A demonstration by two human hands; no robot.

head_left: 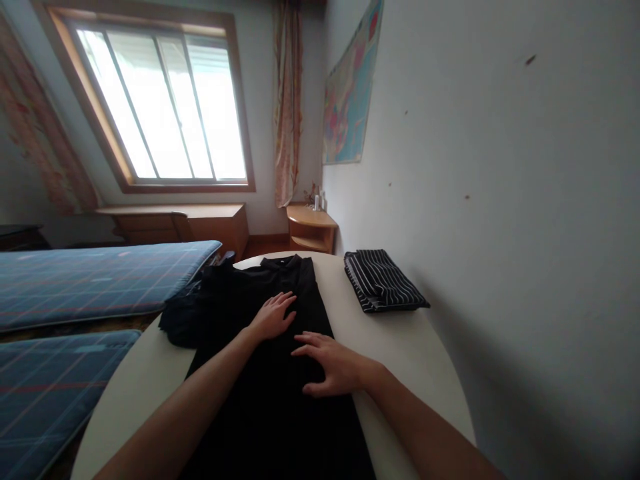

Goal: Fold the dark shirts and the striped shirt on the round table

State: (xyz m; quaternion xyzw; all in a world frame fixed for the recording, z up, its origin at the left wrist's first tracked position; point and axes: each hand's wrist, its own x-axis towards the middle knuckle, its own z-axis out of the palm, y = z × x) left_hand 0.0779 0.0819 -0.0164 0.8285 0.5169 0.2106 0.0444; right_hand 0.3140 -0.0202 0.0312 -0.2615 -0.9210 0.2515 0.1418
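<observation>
A black collared garment lies spread over a pale round table, its collar toward the far edge. Dark cloth, perhaps a sleeve, is bunched on its left side. My left hand lies flat on the upper part of the garment with its fingers stretched out. Nearer to me, my right hand is over the garment's right side, thumb and fingers spread apart; whether it touches the cloth I cannot tell. Nothing is held in either hand. To the right sits a folded black cloth with white stripes.
Along the right stands a white wall with a map on it. Two blue checked mattresses are at the left. Behind the table are a wooden corner shelf, a desk and a window with curtains.
</observation>
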